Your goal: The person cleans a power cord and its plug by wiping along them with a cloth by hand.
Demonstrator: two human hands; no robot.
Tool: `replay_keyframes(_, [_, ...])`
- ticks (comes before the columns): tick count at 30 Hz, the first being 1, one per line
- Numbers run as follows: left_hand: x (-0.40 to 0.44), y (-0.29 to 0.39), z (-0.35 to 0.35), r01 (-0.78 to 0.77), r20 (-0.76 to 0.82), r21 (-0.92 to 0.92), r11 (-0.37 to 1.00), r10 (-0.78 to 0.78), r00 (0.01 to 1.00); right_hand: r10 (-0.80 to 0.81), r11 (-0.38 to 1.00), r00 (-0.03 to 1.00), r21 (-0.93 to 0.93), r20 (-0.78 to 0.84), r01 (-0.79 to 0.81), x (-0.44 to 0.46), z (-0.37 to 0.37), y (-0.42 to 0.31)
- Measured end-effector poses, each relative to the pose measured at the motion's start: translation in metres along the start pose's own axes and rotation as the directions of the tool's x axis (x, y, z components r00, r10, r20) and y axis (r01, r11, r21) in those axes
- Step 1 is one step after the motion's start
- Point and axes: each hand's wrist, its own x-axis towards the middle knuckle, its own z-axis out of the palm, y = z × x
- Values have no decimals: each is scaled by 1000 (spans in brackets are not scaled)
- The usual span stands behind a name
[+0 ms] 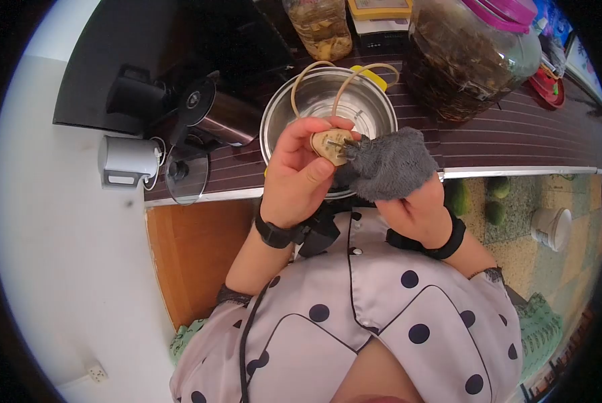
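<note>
The left hand (295, 171) pinches a tan plug (324, 144) between its thumb and fingers. The plug is held up over the pot, with its metal prongs out toward three o'clock. The right hand (418, 215) is at four o'clock from the plug and holds a fuzzy grey cloth (398, 161). The cloth reaches the prongs and hides most of that hand's fingers. Both wrists have dark bands on.

Think of the plug as the middle of the clock. A tan cord (344, 87) loops up toward twelve and one o'clock, and part of it goes behind the left fingers. Under the hands is a shiny metal pot (269, 127) with a yellow handle (370, 77) at one o'clock. The pot sits on a dark, stripy desk (502, 144).

Farther out, a dark kettle (230, 117) stands between nine and ten o'clock. A glass lid (192, 181) is between eight and nine. A clear jar (320, 30) with yellowish bits inside is at twelve. A big jar (452, 67) with a pink lid (506, 15) is at two, full of brown stuff. Down on the floor, near four o'clock, are round green things (496, 213) and a white bucket (548, 227).
</note>
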Motion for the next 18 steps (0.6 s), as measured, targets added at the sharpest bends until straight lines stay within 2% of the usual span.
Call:
replay_keyframes(2, [0, 1, 1, -25, -5, 96, 995, 26, 1000, -10, 1000, 1000, 21, -1, 10, 0, -2, -1])
replay_keyframes(4, [0, 3, 4, -43, -17, 139, 989, 46, 999, 81, 989, 997, 120, 11, -81, -1, -2, -2])
replay_keyframes(6, [0, 8, 7, -59, -26, 181, 982, 65, 998, 85, 990, 996, 115, -1, -84, 0, 0, -3])
replay_keyframes(8, [-1, 14, 10, -34, -53, 358, 933, 57, 997, 91, 990, 996, 107, -15, -89, 1, 1, -4])
replay_keyframes(11, [-3, 20, 14, -24, -72, 446, 895, 62, 995, 158, 973, 988, 169, -4, -155, 4, 4, -5])
replay_keyframes(14, [-5, 20, 17, -53, -98, 484, 873, 114, 989, 150, 977, 988, 156, -31, -143, 5, 9, -2])
replay_keyframes(17, [-5, 21, 17, -30, -111, 460, 888, 91, 990, 182, 961, 983, 217, -37, -170, 5, 12, 1])
replay_keyframes(18, [-6, 21, 17, -30, -111, 459, 888, 91, 990, 227, 925, 974, 317, -19, -210, 5, 14, 3])
